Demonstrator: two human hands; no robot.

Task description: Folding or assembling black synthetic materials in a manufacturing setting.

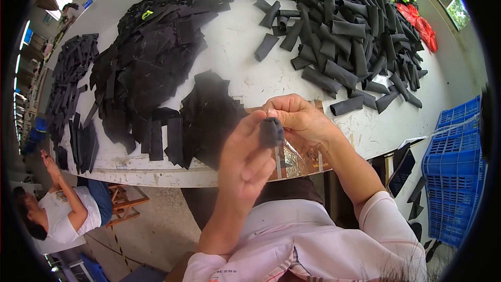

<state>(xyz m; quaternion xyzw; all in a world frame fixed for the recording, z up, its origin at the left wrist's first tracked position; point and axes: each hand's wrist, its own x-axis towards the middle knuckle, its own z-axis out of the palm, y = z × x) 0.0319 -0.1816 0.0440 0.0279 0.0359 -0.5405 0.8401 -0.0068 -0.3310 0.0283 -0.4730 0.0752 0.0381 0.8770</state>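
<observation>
1. Pinching one soft, rounded dark cloth (272,133), your left hand (241,154) and right hand (302,119) hold it above the white table (235,42)
2. Flat black sheets (204,117) lie partly behind your left hand; hollow tubes (348,29) heap farther right
3. Gridded blue crates (453,169) stand at right

Wore a pale pink, short-sleeved shirt (349,245) around five o'clock, its loose right sleeve (383,214) ending near four. Showed checked trim (295,256) by six o'clock, and small dark lettering (224,272) slightly past six. Had both forearms (356,163) bare.
</observation>
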